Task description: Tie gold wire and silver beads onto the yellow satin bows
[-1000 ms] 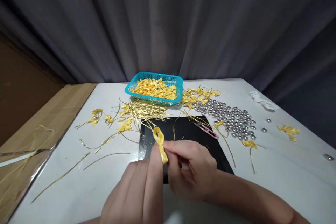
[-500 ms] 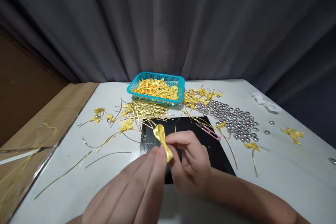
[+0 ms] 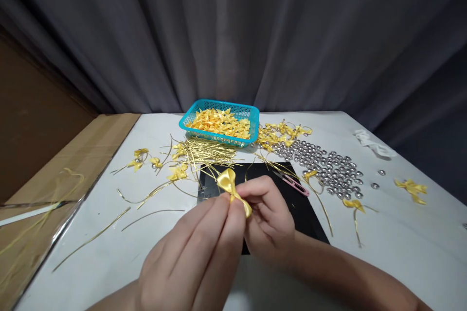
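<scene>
A shiny yellow ribbon bow (image 3: 227,181) is pinched between both hands above a black mat (image 3: 306,223). My left hand (image 3: 197,252) grips it near the middle from the left, fingers pressed together. From the right, my right hand (image 3: 268,218) holds it with curled fingers, the index fingertip at its knot. The bow slants, one loop up and the other down to the right. Part of its centre is covered by fingertips. Beyond the hands lies a heap of gold wire ties (image 3: 209,153).
A teal basket (image 3: 219,135) full of yellow bows stands at the back. Small silver domed pieces (image 3: 328,167) spread to its right, near pink-handled scissors (image 3: 297,186). Bows with ties (image 3: 178,172) and loose gold ties lie on the left. Crumpled white material (image 3: 372,145) rests at the far right.
The left hand has moved right and up against the right hand. The bow has turned, so its upper loop faces more toward me. The view has shifted slightly.
</scene>
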{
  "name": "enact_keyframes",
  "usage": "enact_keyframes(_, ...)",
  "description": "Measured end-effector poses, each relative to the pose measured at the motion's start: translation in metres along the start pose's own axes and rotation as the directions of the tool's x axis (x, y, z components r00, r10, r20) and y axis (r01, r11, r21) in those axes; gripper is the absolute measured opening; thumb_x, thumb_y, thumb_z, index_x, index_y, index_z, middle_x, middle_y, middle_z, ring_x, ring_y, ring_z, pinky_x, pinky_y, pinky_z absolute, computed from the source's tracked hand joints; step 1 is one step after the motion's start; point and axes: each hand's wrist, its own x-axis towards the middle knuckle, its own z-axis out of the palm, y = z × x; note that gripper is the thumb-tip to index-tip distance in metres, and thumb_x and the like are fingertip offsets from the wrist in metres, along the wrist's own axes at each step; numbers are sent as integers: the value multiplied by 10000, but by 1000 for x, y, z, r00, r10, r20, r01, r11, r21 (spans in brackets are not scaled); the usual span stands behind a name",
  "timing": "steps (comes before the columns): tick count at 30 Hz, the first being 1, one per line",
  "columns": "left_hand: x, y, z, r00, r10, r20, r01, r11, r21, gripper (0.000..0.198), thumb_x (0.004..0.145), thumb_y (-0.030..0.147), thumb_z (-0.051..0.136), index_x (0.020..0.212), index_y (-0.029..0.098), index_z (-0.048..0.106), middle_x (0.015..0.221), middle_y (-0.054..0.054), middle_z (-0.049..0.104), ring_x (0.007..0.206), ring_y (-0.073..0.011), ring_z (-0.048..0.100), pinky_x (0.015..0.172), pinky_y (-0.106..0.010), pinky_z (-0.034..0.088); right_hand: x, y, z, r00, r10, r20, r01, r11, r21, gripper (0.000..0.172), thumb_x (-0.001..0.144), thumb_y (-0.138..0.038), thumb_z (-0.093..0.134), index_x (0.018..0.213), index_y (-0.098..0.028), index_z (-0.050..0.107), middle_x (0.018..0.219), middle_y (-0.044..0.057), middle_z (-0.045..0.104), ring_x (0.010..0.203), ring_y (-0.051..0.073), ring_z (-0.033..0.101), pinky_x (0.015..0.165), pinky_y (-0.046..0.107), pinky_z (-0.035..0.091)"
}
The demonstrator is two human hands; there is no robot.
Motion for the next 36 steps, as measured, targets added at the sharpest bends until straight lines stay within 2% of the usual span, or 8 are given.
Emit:
enact_keyframes(3,2,-1,1,1000,20,-9,-19,999,37,295,933,158,402,1163,230,573,978,-26,698,956,-131,642,922,-207,484,2,2,2,999,44,12,-45,994,95,115,852,-100,470,897,-206,467,736,-6,611,587,65,597,472,130,435)
enact_keyframes(6,6,-6,-1,997,82,0,-82,993,90,286,943,163,369,1118,207,590,961,-32,693,944,-122,636,910,-190,474,5,3,3,984,167,59,-177,950,256,67,858,-159,493,882,-202,448,645,-31,571,492,52,537,430,123,405)
enact_keyframes(10,9,-21,-8,953,277,122,-294,942,160,284,920,143,407,1145,121,578,1032,-100,677,1000,-161,614,873,-200,493,12,3,2,937,308,164,-349,841,414,62,869,-204,483,827,-189,440,560,-67,479,383,28,438,365,108,383)
enact_keyframes(14,8,-30,-8,935,319,157,-345,921,180,322,883,82,444,1193,76,532,1056,-133,665,1048,-191,585,880,-237,499,18,4,-1,953,267,141,-300,881,366,63,838,-198,528,804,-177,479,617,-33,545,501,52,565,482,128,492)
enact_keyframes(18,10,-27,-4,939,322,119,-340,920,194,319,845,28,477,1161,35,527,1052,-163,646,1026,-208,577,876,-267,497,18,5,1,950,273,150,-309,883,352,152,797,-282,601,845,-189,490,683,-2,614,600,90,627,535,161,539)
enact_keyframes(24,10,-25,-5,935,330,131,-351,913,206,331,844,37,482,1172,36,519,1070,-157,626,1041,-209,560,867,-264,502,15,10,5,925,321,203,-376,852,365,137,788,-274,603,725,-173,534,613,-29,579,528,67,590,509,154,527)
enact_keyframes(31,9,-25,-5,941,315,125,-335,919,207,318,836,23,488,1149,35,542,1057,-153,641,1010,-205,579,842,-258,508,16,10,5,960,248,129,-279,887,369,136,803,-217,590,679,-166,568,600,-37,560,509,48,565,469,120,483)
enact_keyframes(36,8,-23,-4,946,304,116,-321,928,190,306,839,18,484,1134,55,559,1023,-138,667,991,-199,592,815,-258,515,16,9,3,982,171,86,-188,941,282,118,813,-154,566,698,-162,586,626,-24,583,515,46,565,481,119,479)
